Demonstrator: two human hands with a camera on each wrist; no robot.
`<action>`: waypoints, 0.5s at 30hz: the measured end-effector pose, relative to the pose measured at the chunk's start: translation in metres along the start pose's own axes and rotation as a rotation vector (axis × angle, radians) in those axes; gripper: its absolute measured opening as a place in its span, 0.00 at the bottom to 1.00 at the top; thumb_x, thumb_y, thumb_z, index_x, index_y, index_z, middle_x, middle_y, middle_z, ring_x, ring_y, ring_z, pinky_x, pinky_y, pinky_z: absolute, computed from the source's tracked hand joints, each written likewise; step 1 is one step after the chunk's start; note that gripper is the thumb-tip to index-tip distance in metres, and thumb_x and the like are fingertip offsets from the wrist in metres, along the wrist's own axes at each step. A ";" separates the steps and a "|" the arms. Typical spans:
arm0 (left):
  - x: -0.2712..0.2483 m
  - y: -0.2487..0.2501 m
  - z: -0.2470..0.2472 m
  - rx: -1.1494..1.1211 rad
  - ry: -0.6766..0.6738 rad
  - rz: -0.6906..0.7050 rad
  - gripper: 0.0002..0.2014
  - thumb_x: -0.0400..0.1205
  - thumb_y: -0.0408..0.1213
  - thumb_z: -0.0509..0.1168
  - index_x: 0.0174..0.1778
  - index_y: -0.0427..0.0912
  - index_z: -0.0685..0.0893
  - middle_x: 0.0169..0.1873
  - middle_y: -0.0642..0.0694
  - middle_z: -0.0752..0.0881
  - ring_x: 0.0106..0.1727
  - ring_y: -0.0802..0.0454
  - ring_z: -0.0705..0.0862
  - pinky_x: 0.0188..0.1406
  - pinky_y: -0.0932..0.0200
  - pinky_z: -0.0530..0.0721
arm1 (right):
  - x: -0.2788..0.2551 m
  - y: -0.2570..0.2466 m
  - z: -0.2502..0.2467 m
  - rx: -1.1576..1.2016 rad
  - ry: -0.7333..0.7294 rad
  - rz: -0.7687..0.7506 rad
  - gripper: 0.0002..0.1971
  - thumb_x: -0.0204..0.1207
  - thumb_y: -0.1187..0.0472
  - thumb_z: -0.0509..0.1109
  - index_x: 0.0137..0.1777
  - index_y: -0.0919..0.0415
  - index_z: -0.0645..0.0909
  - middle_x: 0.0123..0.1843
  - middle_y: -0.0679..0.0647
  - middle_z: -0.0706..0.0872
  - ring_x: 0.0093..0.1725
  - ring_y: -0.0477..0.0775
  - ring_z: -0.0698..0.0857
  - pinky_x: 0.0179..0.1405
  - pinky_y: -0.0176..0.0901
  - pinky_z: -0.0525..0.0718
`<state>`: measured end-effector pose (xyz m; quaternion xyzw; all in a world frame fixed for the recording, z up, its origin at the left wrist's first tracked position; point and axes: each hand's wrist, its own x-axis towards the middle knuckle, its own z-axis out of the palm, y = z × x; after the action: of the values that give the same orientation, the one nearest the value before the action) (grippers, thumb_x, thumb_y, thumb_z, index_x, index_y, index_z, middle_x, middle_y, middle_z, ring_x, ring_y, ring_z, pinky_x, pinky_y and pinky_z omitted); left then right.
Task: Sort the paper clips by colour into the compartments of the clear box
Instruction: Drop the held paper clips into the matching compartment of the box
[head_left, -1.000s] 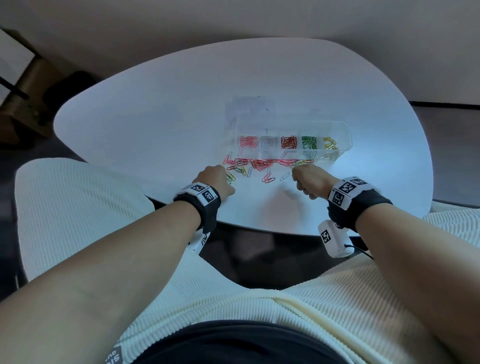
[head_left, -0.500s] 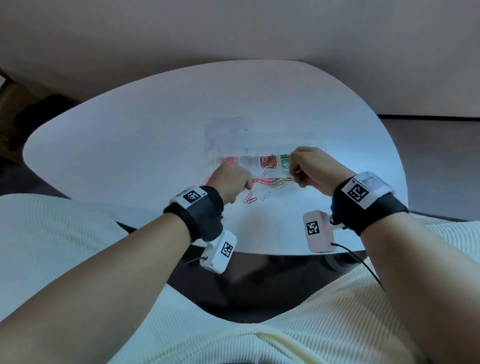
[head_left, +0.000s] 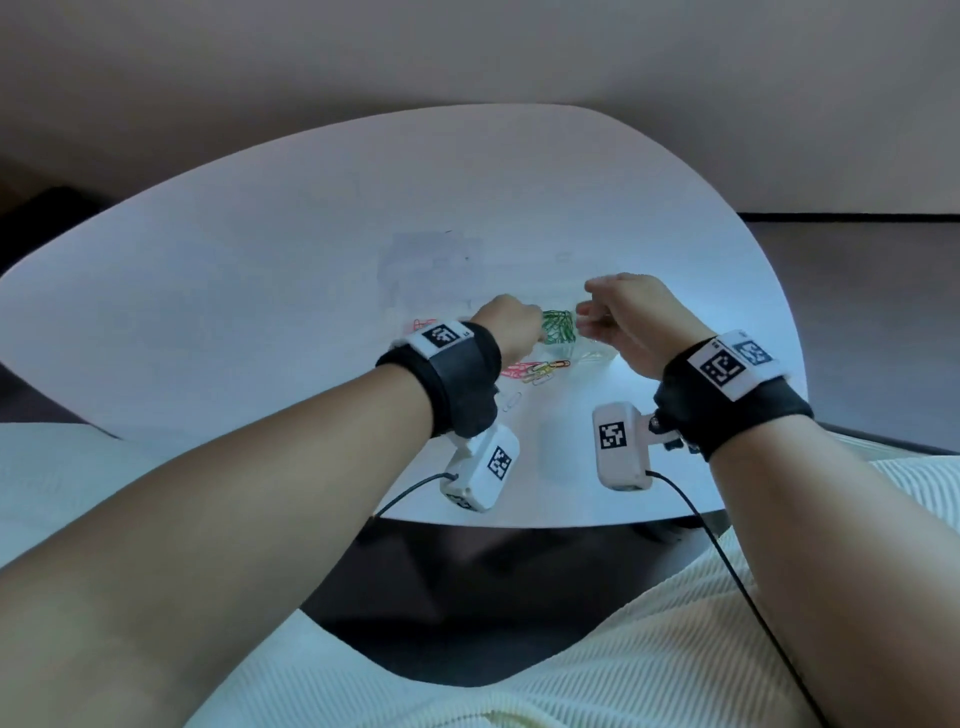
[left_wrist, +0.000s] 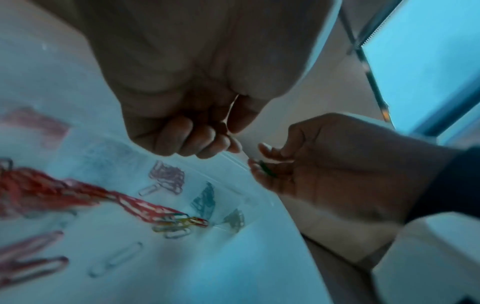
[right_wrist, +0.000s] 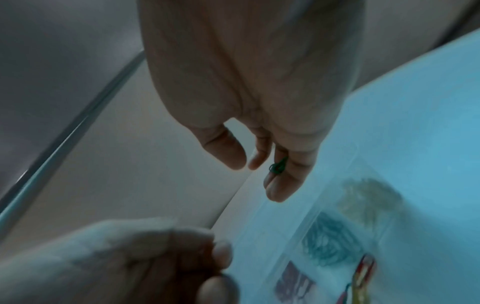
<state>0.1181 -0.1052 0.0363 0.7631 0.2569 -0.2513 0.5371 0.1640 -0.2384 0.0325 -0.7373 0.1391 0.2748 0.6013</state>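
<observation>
White table, clear box of colour-sorted clips; right grip pinching green clip, left clenched.

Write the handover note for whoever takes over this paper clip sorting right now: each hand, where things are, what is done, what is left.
Right hand: holds a green clip against its fingers, above the clear box.
Left hand: fingers curled over the box; whether it holds a clip cannot be told.
Box: sorted piles lie in separate compartments, among them the green pile.
Done: part of the clips are sorted.
Left: drop the green clip with the green pile, then sort the loose clips on the white table in front of the box, mostly red, some yellow, green and pale.
</observation>
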 end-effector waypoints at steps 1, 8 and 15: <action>0.002 0.002 0.000 -0.086 -0.012 -0.029 0.14 0.83 0.32 0.54 0.34 0.39 0.79 0.26 0.46 0.74 0.24 0.51 0.67 0.23 0.62 0.62 | 0.001 0.000 0.001 0.107 -0.019 0.032 0.05 0.79 0.73 0.58 0.44 0.64 0.72 0.41 0.61 0.73 0.40 0.57 0.76 0.48 0.45 0.81; 0.016 0.016 0.002 -0.364 0.010 -0.060 0.15 0.88 0.37 0.52 0.40 0.36 0.77 0.29 0.45 0.73 0.27 0.53 0.69 0.26 0.64 0.65 | 0.013 0.003 -0.002 0.166 -0.102 0.152 0.19 0.81 0.52 0.68 0.68 0.60 0.73 0.68 0.67 0.74 0.74 0.63 0.75 0.66 0.43 0.81; 0.029 0.025 0.019 -0.530 -0.022 -0.030 0.18 0.88 0.43 0.55 0.59 0.30 0.79 0.51 0.38 0.80 0.50 0.46 0.78 0.49 0.58 0.79 | 0.016 -0.002 -0.009 0.192 0.004 0.035 0.21 0.82 0.49 0.66 0.70 0.59 0.73 0.62 0.61 0.80 0.60 0.56 0.84 0.63 0.44 0.82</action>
<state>0.1540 -0.1270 0.0285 0.5891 0.3193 -0.1912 0.7173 0.1807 -0.2449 0.0262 -0.6740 0.1789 0.2695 0.6642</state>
